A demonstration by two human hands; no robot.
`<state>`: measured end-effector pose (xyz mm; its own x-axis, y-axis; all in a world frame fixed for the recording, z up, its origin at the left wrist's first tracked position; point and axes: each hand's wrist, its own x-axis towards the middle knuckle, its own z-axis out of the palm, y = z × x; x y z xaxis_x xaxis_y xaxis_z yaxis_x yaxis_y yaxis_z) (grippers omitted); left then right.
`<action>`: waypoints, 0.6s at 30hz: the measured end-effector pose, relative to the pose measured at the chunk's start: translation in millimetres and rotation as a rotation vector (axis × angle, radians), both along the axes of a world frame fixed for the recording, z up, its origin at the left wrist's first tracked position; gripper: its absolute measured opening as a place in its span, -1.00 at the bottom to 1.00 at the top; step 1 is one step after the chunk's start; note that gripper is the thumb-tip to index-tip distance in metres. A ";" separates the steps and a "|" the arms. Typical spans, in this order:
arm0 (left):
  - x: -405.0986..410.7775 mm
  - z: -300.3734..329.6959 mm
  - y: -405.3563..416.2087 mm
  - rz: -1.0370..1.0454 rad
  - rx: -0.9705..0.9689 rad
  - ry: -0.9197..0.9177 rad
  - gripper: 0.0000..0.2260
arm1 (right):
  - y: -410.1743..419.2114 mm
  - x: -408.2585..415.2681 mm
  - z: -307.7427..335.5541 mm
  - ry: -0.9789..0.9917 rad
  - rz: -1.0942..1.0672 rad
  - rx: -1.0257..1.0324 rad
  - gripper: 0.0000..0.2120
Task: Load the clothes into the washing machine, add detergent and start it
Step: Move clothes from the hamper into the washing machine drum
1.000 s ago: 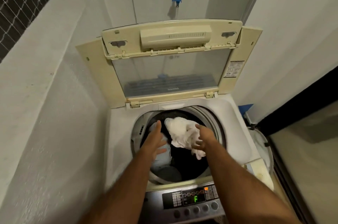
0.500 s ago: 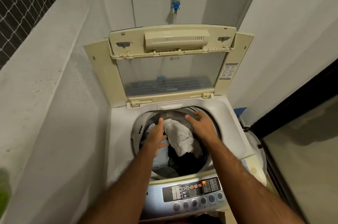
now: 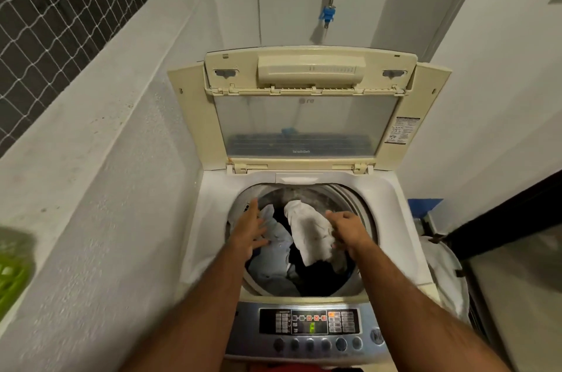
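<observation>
Clothes point(image 3: 275, 253) lay in the washing machine point(image 3: 392, 204) drum; the right hand point(image 3: 346, 227) pinched a white garment point(image 3: 310, 238), its long axis running from that grip toward the lid point(image 3: 307, 125); left hand point(image 3: 251, 225) spread, released; a loose end could catch the rim, I judged.

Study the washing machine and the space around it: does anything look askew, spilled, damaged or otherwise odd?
Nothing stands out. The lid stands fully open, clothes sit inside the drum, and both hands are over them, the right touching a white garment. The control panel is lit. No spill shows.
</observation>
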<state>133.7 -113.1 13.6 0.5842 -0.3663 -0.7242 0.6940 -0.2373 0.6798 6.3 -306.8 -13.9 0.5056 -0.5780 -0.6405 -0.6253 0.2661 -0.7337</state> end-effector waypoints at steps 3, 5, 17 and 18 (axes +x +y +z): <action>10.8 0.5 -15.6 0.036 -0.029 0.037 -0.39 | -14.6 17.3 7.3 -0.052 -0.074 0.144 -0.75; 20.6 -4.9 -28.0 0.095 -0.046 0.071 -0.36 | -23.8 30.5 9.9 -0.085 -0.127 0.225 -0.81; 59.8 -43.9 -107.9 0.356 -0.216 0.278 -0.34 | -31.3 105.9 -22.0 -0.336 -0.461 0.595 -0.21; 62.9 -45.8 -111.7 0.369 -0.221 0.281 -0.37 | -31.6 110.6 -23.9 -0.344 -0.476 0.597 -0.18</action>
